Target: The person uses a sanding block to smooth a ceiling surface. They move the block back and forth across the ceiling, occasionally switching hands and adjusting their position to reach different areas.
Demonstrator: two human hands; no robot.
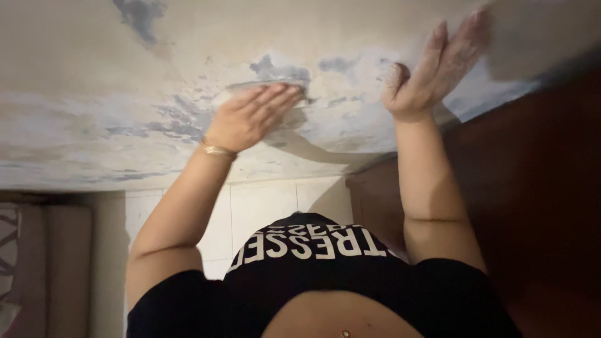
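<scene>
From the head camera, both arms reach forward to a pale, patchy wall (94, 81) whose paint is blotched with grey-blue peeling spots.

The left hand (250, 116) lies against the wall with its fingers together and stretched flat. Under its fingertips sits a thin, round, greyish disc-like thing (266, 86); only its upper edge shows beyond the fingers, so I cannot tell whether the hand grips it or merely presses it to the wall. A gold bracelet (217, 149) circles that wrist.

The right hand (432, 69) is open, fingers straight and close together, its edge and palm near or on the wall; it holds nothing. It is well apart from the disc.

A dark brown panel (532, 188) fills the right side, and white tiles (263, 206) show below the wall.
</scene>
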